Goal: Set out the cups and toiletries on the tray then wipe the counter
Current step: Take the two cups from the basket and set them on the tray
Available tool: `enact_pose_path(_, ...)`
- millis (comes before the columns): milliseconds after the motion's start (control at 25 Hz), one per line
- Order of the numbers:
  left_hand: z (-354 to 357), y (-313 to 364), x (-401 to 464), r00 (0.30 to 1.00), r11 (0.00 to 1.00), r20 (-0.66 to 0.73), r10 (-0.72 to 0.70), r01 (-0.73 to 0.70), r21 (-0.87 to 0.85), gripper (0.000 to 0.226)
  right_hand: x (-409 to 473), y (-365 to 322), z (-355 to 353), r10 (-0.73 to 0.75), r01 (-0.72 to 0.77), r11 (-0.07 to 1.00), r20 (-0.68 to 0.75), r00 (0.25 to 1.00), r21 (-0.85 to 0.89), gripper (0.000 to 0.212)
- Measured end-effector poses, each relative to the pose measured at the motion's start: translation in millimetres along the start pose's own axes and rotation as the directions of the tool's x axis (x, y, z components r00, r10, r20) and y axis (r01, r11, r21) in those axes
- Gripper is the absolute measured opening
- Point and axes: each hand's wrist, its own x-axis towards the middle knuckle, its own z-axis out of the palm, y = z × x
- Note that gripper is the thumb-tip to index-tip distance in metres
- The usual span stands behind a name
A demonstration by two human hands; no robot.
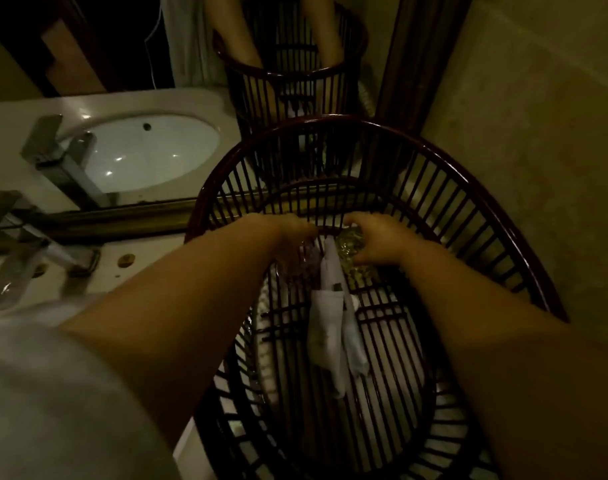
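Both forearms are bare down to the hands point(288, 233), with a light grey short sleeve point(53, 393) on the left.

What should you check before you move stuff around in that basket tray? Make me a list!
1. Both hands inside the tray: ok.
2. Left hand has a firm hold on the clear cup: cannot tell, too dark.
3. Right hand grips the shiny item: ok, fingers wrap it.
4. White sachets lie flat on the tray floor: ok.
5. Cup stands upright: cannot tell.
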Motion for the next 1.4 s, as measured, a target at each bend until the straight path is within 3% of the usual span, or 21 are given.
enact_pose_path(200,-1,-3,1,1.000,0.999,-0.021,0.005,-0.006,-0.047,0.077,-1,2,0,0.043,-0.044,0.995,0.014,0.999,0.089,0.067)
enact_pose_path(480,-34,2,-34,0.996,0.996,0.054,-0.074,0.071,0.050,0.075,-12,-20,-38,0.069,-0.064,0.995,0.066,0.995,-0.073,0.060)
enact_pose_path(640,-73,7,-79,0.989,0.986,0.102,-0.103,0.115,-0.121,0.061,-28,-53,-82,-0.002,0.018,0.987,0.101,0.995,-0.160,0.063)
enact_pose_path(880,-122,10,-188,0.985,0.959,-0.093,-0.149,0.121,-0.258,0.048,-88,-113,-149,-0.107,0.121,0.978,0.087,0.990,-0.170,0.059)
enact_pose_path(1080,-126,9,-298,0.918,0.940,-0.318,-0.236,0.133,-0.314,0.044,-160,-153,-185,-0.284,0.282,0.943,0.013,0.959,-0.178,0.055)
enact_pose_path(1400,-26,-10,-384,0.838,0.857,-0.334,-0.432,0.267,-0.440,0.053,-199,-220,-146,-0.526,0.535,0.837,0.098,0.845,-0.114,0.062)
